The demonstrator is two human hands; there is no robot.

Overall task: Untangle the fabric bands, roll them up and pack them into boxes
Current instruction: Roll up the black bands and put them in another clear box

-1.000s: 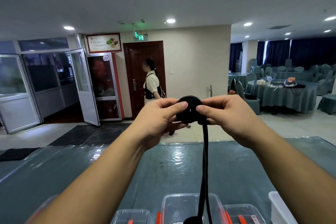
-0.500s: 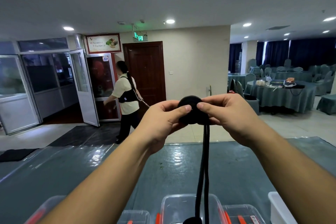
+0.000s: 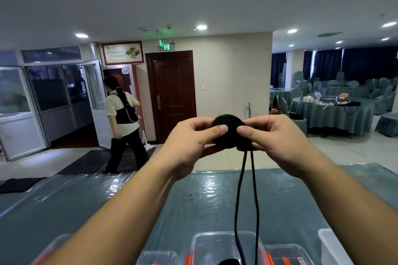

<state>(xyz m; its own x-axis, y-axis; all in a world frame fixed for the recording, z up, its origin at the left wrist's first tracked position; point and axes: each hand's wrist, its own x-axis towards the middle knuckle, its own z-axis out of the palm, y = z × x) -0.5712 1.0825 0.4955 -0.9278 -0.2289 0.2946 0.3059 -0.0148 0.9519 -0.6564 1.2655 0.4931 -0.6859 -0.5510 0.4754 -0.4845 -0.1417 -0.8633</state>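
A black fabric band wound into a flat roll (image 3: 228, 130) is held up at chest height above the table. My left hand (image 3: 191, 143) pinches its left side, thumb on the front face. My right hand (image 3: 274, 136) pinches its right side the same way. Two loose black strands (image 3: 245, 200) of the band hang straight down from the roll to the bottom edge of the view. Below them stand clear plastic boxes (image 3: 215, 245) with orange clips, and a small dark lump shows at the bottom edge.
The table (image 3: 107, 204) has a grey-green cloth under glossy plastic. A white container (image 3: 332, 245) sits at the bottom right. A person (image 3: 125, 122) walks near the doors at the left. Covered round tables (image 3: 331, 114) and chairs stand at the far right.
The roll sits a little more face-on between my thumbs, and the hanging strands have spread slightly apart. The person in the background has walked left, from the brown door to the glass door.
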